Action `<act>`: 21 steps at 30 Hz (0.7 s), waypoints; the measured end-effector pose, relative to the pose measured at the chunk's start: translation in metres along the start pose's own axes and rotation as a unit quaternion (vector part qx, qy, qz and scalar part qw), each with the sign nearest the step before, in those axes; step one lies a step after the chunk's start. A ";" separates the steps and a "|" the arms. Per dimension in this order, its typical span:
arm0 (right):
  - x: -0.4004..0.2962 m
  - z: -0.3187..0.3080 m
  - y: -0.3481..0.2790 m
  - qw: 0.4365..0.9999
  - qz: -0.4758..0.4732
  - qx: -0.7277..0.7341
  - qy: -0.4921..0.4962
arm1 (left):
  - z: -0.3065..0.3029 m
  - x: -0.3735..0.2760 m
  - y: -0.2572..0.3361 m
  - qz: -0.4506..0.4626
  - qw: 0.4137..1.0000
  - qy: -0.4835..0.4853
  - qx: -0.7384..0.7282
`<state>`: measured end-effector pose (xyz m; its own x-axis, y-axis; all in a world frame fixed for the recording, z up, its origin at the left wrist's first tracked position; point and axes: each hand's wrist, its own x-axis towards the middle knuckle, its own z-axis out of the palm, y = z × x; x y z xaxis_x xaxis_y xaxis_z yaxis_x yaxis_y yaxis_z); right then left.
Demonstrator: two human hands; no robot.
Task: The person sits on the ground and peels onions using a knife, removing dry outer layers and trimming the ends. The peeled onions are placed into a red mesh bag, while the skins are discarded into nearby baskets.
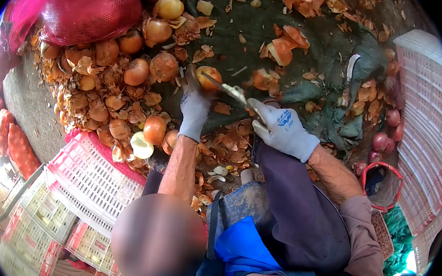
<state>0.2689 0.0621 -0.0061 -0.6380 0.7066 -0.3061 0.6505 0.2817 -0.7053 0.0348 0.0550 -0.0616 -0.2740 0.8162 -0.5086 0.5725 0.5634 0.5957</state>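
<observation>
My left hand (pixel 195 103), in a white knit work glove, holds a brown onion (pixel 208 78) by its left side. A knife (pixel 233 93) is gripped in my right hand (pixel 283 128), gloved the same way. Its dark blade reaches left across the onion, and pale matter clings to the blade near the hand. Just left of my left hand lies another unpeeled onion (pixel 164 67), beside a large heap of onions and loose skins. Below my left wrist rest a brown onion (pixel 154 130) and a peeled white onion (pixel 142 145).
A dark green cloth (pixel 247 32) strewn with skins covers the ground. On it lies a second, curved knife (pixel 349 72) at right. A pink mesh sack (pixel 94 6) stands upper left. Plastic crates (pixel 93 177) flank both sides. Red onions (pixel 380 141) lie near a red-rimmed container (pixel 382 165).
</observation>
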 end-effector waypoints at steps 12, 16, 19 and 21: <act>0.030 -0.001 -0.011 0.983 0.003 -0.177 -0.053 | 0.012 0.014 0.007 -0.061 0.990 -0.052 0.116; 0.068 0.015 -0.001 0.986 0.033 -0.137 -0.087 | 0.009 0.013 0.015 -0.050 0.986 -0.035 0.157; 0.087 0.030 0.020 0.994 0.065 -0.036 -0.082 | 0.017 0.005 0.003 0.029 0.993 0.027 0.115; 0.087 0.035 0.026 0.998 0.048 0.044 -0.024 | 0.016 -0.002 -0.007 0.039 0.997 0.051 0.046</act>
<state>0.2162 0.1080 -0.0737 -0.5944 0.6951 -0.4045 0.6728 0.1542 -0.7236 0.0440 0.0472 -0.0745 -0.2996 0.8689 -0.3941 0.6619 0.4868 0.5701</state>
